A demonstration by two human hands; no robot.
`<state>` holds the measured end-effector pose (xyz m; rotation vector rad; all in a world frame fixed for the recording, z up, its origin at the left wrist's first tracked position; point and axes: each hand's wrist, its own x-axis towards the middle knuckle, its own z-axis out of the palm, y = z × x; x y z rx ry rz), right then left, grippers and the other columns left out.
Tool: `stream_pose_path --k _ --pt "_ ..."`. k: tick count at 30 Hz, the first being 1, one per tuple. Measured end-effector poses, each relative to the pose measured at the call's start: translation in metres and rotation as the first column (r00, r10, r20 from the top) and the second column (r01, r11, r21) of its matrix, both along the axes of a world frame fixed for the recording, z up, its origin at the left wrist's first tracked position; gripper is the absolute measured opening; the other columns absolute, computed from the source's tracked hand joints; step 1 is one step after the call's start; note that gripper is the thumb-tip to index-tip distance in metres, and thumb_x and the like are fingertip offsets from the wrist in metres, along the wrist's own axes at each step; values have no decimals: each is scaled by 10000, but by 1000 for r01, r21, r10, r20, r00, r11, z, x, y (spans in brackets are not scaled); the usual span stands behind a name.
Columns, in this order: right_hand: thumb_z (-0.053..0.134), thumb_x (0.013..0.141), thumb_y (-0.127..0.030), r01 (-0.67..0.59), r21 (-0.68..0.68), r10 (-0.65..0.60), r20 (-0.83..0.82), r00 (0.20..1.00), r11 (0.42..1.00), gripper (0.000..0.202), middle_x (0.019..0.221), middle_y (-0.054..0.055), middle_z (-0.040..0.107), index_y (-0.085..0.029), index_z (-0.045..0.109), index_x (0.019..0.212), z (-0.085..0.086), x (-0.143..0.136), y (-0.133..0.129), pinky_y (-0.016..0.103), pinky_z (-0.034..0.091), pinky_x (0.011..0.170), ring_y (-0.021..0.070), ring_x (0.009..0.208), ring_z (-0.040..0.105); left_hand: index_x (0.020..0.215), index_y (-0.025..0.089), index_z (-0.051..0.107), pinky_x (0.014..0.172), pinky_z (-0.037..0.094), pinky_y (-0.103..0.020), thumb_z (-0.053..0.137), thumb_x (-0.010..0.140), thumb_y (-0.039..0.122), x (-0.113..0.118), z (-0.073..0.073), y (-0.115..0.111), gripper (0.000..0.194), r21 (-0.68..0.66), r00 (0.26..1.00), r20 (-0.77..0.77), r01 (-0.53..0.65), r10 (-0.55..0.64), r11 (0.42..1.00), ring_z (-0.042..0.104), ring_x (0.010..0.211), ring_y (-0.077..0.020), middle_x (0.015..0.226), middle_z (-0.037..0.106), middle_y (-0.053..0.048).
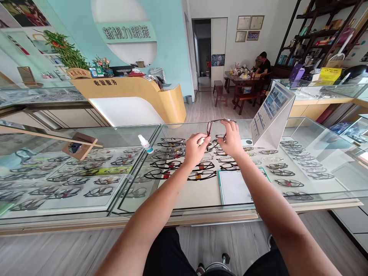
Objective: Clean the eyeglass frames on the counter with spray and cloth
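A pair of eyeglasses (209, 127) with dark reddish rims is held up above the glass counter. My left hand (195, 148) is closed, pinching the glasses near the rim. A small white thing (201, 141) shows at its fingers; I cannot make out its kind. On the other side, my right hand (231, 138) holds the glasses along a dark temple arm, fingers curved around it. To the left of my hands, a white spray bottle (146, 144) with a blue-edged label stands on the glass. Beneath lie rows of eyeglass frames (166, 165), partly hidden by my forearms.
A white sheet with a teal edge (234, 188) lies below my right forearm. A tent-shaped sign (271, 115) stands right of my hands. Left is a wooden stand (79, 145). Beyond are a yellow reception desk (120, 90) and a person (263, 65) at a table.
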<state>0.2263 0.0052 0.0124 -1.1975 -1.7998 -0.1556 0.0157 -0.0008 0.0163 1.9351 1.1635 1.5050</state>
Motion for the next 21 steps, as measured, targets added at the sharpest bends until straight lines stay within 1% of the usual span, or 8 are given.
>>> stream_pose_path --k 4,6,11,13,15,17,19,21 --pt "681 952 -242 17 -36 -15 48 999 999 274 1474 177 722 -214 781 1206 4 2 -4 642 515 1190 434 1390 599 903 226 815 706 446 -310 817 930 562 -2 3 8 337 -82 976 217 18 0 996 594 721 -176 749 707 -8" --pt "687 995 -301 26 -65 -22 60 998 998 194 1468 165 742 -235 810 1131 5 3 -5 632 526 1163 429 1379 611 886 221 814 670 421 -297 853 885 592 -6 5 13 372 -118 946 323 28 12 993 555 693 -158 749 708 -6" --pt "681 1054 -383 6 -164 9 89 996 986 214 1325 135 819 -266 860 1068 1 6 -4 629 531 1169 400 1357 637 924 225 843 674 423 -270 919 803 594 -17 9 25 396 -153 852 519 18 65 988 551 721 -140 807 737 -11" --pt "681 1072 -408 -7 -196 33 131 991 981 246 1281 116 842 -282 884 1016 -2 7 -4 678 477 1249 394 1357 644 921 227 841 660 416 -265 933 797 589 -19 8 28 393 -160 834 546 10 80 987 544 711 -134 792 727 -4" --pt "688 1079 -444 -12 -200 48 178 983 980 286 1303 104 846 -294 902 961 -4 5 -4 752 370 1337 408 1397 631 917 227 836 639 409 -263 945 797 588 -21 9 29 396 -179 826 555 5 97 984 542 698 -129 816 748 -8" --pt "699 1074 -487 -8 -176 46 209 977 984 300 1370 107 829 -298 916 990 -4 1 -7 804 281 1378 434 1450 605 914 226 831 646 428 -264 955 794 587 -23 11 29 401 -189 830 550 9 98 982 567 713 -130 883 790 -23" --pt "712 1061 -525 0 -129 29 217 976 992 329 1466 131 787 -280 912 1154 -2 -5 -11 810 249 1396 455 1493 580 919 225 837 683 458 -271 959 788 591 -26 14 28 408 -182 853 516 22 76 983 606 757 -140 945 817 -40" --pt "724 1049 -548 -5 -82 23 212 977 997 453 1551 157 735 -248 849 1364 3 -14 -16 790 236 1415 463 1529 558 925 224 848 711 466 -280 955 783 609 -26 16 25 424 -181 883 467 38 52 983 625 791 -153 946 814 -46"
